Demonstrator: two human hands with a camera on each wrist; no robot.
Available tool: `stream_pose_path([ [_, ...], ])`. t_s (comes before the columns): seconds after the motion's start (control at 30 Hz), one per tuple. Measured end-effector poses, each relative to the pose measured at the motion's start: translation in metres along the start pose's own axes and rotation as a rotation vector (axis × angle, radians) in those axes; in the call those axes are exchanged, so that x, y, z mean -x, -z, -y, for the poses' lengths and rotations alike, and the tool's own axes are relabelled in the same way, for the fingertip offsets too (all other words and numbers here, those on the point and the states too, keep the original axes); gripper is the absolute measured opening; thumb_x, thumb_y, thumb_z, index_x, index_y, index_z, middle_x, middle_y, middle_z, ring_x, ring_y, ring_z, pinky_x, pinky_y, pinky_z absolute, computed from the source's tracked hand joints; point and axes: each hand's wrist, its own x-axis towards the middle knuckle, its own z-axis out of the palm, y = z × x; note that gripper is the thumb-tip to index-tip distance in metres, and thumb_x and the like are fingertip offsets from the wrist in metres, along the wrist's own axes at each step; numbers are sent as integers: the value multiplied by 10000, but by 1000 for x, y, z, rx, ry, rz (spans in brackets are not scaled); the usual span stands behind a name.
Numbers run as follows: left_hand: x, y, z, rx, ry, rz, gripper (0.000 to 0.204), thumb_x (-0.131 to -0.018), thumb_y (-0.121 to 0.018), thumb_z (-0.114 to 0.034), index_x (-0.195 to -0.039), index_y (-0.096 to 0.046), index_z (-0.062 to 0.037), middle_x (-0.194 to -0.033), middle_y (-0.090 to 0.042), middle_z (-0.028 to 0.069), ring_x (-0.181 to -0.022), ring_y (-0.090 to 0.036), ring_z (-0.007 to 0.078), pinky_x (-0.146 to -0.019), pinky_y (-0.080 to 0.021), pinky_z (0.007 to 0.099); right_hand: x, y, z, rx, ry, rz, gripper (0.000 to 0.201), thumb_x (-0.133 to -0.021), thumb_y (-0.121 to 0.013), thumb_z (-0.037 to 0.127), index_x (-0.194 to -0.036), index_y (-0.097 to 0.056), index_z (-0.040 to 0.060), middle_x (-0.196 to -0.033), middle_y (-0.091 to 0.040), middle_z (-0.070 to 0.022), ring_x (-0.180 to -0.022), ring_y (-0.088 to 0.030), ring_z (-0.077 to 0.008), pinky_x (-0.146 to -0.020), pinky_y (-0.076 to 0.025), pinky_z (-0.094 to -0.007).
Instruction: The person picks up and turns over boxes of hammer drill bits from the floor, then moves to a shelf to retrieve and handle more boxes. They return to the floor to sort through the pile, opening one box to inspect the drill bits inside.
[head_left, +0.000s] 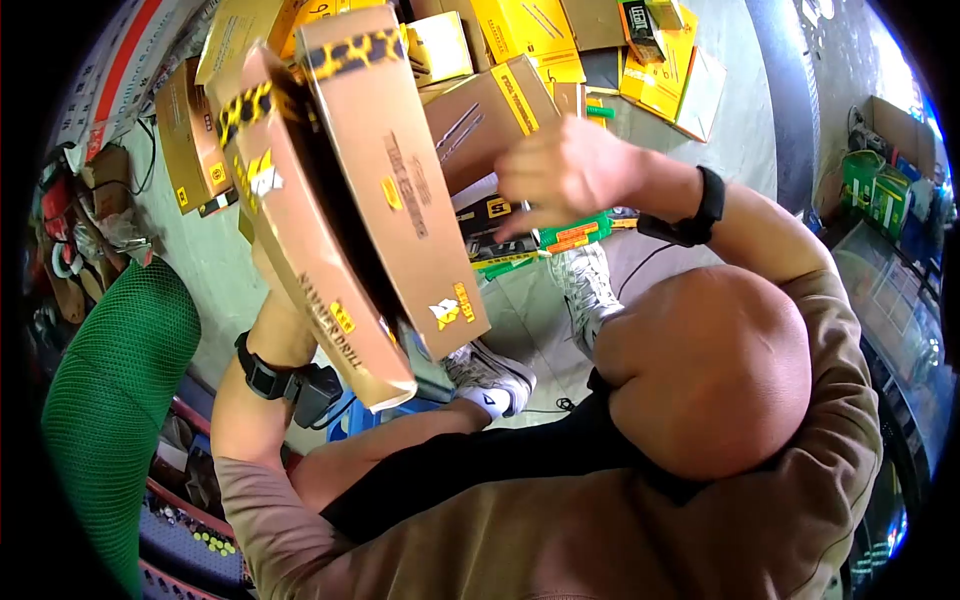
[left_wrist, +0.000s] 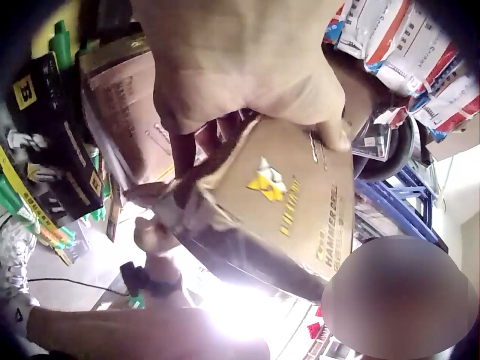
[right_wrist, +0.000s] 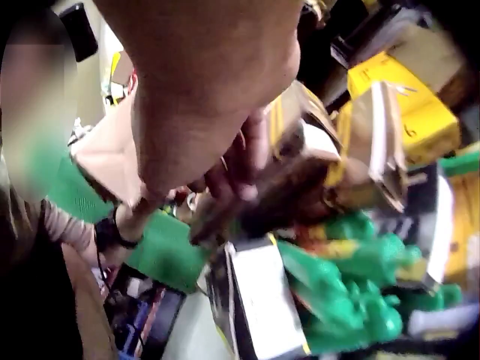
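Note:
My left hand (left_wrist: 244, 71) grips a brown cardboard hammer-drill box (head_left: 385, 190) by its edge, the thumb lying on a printed face in the left wrist view. The box is tilted up, with a dark gap between two long brown panels in the head view, where most of this hand is hidden behind it. My right hand (head_left: 570, 170) hovers to the right of the box with loosely bent fingers, holding nothing. Below it lie a black box (head_left: 485, 228) and green plastic items (head_left: 575, 235). Another brown box with pictured drill bits (head_left: 485, 120) sits just beyond.
Yellow boxes (head_left: 525, 35) and more cartons are heaped on the floor ahead. A green mesh roll (head_left: 125, 370) stands at the left, and a glass case (head_left: 880, 285) at the right. White shoes (head_left: 588, 285) are planted close to the pile. A thin black cable lies on the floor.

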Motion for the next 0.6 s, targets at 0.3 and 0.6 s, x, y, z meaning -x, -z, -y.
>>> stream_pose_path([
  [0.3,8,47,-52,-362,-230,-310,669,-959,-570,-402,-1472,-362,-27,-1319,-573,146,-1134,-630,284,-953,-541,500,48,-28,34,293,-353,85,496,-808,-761,504,-879,-624,32,-640,-570,-69,-510,-598,-230,-474,-472,-354],
  [0.6,-33,-20,-60,-985,13,-16,500,-811,-767,-196,-1217,-613,52,-1088,-712,121,-958,-691,195,-872,-539,316,49,-38,48,26,-664,379,644,-813,-696,623,-970,-616,3,-637,-629,-136,-576,-661,-331,-536,-534,-448],
])
